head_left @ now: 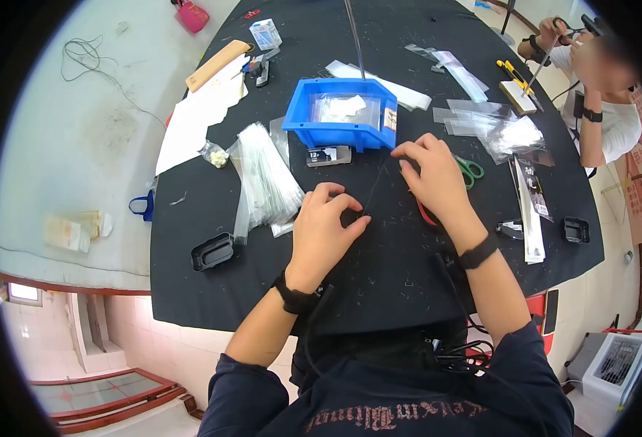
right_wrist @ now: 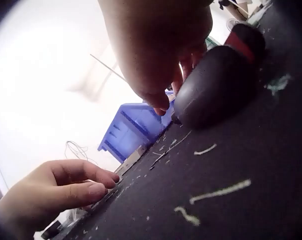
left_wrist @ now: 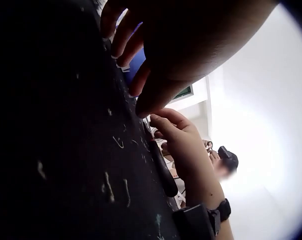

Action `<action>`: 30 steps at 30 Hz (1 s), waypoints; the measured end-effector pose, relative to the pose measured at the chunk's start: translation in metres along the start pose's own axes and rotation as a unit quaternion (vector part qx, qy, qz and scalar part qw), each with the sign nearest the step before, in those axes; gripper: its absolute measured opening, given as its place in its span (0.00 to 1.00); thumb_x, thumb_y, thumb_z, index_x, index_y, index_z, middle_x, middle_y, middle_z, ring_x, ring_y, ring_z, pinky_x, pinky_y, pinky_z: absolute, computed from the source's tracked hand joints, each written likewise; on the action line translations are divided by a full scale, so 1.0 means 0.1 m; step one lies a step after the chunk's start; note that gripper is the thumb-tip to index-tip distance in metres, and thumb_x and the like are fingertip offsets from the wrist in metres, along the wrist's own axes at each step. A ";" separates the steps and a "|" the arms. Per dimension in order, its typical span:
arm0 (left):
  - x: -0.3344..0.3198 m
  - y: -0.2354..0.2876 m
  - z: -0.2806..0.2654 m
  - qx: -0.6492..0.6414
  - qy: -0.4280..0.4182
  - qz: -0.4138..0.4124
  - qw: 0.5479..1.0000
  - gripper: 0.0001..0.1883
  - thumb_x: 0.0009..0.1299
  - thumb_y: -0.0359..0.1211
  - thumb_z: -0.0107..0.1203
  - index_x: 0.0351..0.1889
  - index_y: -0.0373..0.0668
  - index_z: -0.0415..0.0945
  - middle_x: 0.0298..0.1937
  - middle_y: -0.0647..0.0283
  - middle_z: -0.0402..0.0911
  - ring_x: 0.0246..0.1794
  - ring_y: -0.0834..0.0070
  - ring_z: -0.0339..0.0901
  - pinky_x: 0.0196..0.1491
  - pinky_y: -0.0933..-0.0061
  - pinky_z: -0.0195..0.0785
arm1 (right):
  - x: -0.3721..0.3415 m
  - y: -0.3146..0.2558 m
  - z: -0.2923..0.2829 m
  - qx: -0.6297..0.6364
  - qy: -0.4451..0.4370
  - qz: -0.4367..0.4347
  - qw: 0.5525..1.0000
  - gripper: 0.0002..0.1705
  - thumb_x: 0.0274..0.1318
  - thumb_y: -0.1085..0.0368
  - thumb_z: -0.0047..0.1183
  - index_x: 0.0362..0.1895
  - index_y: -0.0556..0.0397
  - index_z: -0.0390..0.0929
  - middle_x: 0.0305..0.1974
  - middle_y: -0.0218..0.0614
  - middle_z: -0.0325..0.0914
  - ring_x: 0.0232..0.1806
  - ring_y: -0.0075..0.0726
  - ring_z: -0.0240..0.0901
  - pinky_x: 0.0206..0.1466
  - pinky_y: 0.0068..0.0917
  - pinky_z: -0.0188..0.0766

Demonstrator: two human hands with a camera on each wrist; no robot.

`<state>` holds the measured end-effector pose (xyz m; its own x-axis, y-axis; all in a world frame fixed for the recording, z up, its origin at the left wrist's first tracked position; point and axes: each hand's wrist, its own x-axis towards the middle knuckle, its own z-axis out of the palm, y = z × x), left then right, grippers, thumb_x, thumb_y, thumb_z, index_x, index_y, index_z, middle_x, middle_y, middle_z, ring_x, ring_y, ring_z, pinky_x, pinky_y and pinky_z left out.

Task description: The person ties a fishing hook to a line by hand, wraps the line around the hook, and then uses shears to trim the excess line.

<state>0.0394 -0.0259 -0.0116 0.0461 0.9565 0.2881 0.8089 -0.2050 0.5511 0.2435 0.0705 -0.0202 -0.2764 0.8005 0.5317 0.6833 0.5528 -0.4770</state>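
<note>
A thin, faint thread (head_left: pixel 376 185) runs between my two hands, low over the black cloth. My left hand (head_left: pixel 324 231) pinches its near end between thumb and forefinger, the other fingers bent. At the far end, by the corner of the blue bin (head_left: pixel 298 138), my right hand (head_left: pixel 435 178) holds it at the thumb and forefinger tips. A tool with a rounded black handle and a red band (right_wrist: pixel 211 90) lies under my right hand; in the head view its red part (head_left: pixel 427 213) shows beside the wrist.
Clear plastic sleeves (head_left: pixel 266 175) lie in a pile left of the bin, a small box (head_left: pixel 328 156) before it. Green-handled scissors (head_left: pixel 471 171) lie past my right hand. Black trays (head_left: pixel 212 252) sit at both sides. Another person (head_left: pixel 609 116) sits at the right.
</note>
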 end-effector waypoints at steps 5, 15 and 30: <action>0.00 0.03 0.02 0.006 0.010 -0.005 1.000 0.11 0.55 0.35 0.72 0.33 0.43 0.84 0.52 0.58 0.77 0.51 0.59 0.76 0.50 0.63 0.72 | 0.10 0.12 0.07 -0.012 -0.022 0.036 0.999 0.04 0.49 0.61 0.65 0.31 0.44 0.86 0.33 0.32 0.73 0.41 0.42 0.72 0.43 0.38 0.71; -0.02 -0.03 0.07 -0.004 -0.008 0.003 1.000 0.07 0.59 0.32 0.69 0.32 0.41 0.84 0.55 0.56 0.76 0.50 0.60 0.76 0.54 0.63 0.70 | 0.14 0.07 0.21 -0.054 -0.036 0.087 0.994 0.10 0.42 0.56 0.69 0.26 0.46 0.86 0.33 0.32 0.77 0.43 0.45 0.72 0.45 0.45 0.69; 0.07 0.01 0.00 -0.229 -0.022 -0.061 0.971 0.07 0.69 0.32 0.63 0.39 0.38 0.81 0.54 0.57 0.77 0.46 0.70 0.78 0.51 0.72 0.70 | 0.09 0.06 -0.15 0.092 -0.045 0.100 0.990 0.09 0.45 0.61 0.63 0.28 0.52 0.81 0.30 0.33 0.80 0.38 0.40 0.75 0.44 0.35 0.71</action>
<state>0.0406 -0.0194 -0.0093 -0.0002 0.9854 0.1704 0.4648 -0.1508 0.8725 0.2550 0.0771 -0.0079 -0.2118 0.9112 0.3533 0.5986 0.4067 -0.6902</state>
